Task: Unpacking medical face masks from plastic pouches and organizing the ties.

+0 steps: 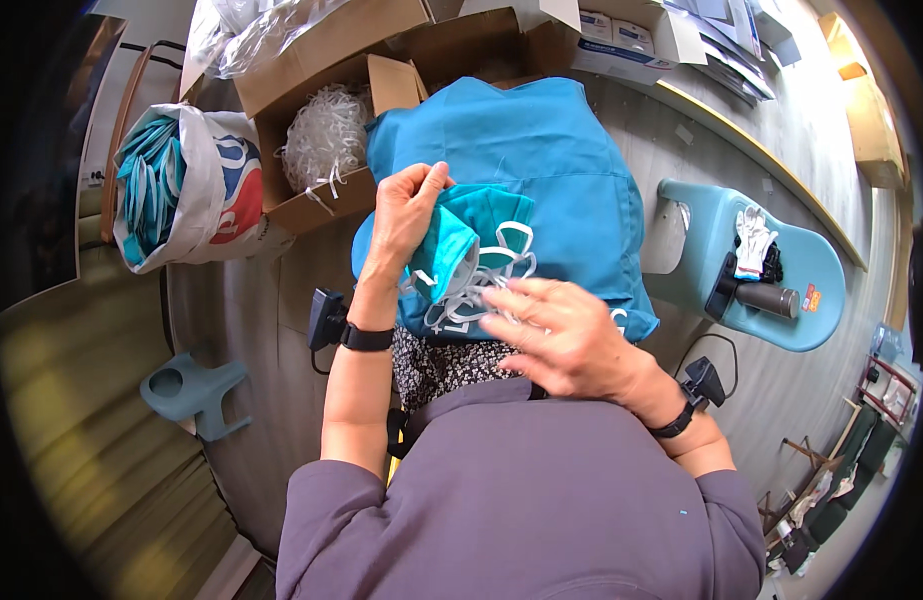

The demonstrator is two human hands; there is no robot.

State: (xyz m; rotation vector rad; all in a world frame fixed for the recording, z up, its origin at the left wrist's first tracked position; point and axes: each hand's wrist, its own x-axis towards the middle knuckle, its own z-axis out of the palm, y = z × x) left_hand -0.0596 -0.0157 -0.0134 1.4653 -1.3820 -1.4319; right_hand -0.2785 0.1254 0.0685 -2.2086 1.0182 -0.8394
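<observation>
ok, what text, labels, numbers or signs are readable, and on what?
Nothing quoted; by location only:
White bag: large red-and-blue print, broken by folds.
Blue cloth: white lettering along its lower edge, partly covered.
Orange sticker on blue stool: too small to read.
White packs: too small.
Teal masks: none visible.

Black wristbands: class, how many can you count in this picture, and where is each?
2: one black wristband behind the left hand, another black wristband behind the right hand. No others show.
</observation>
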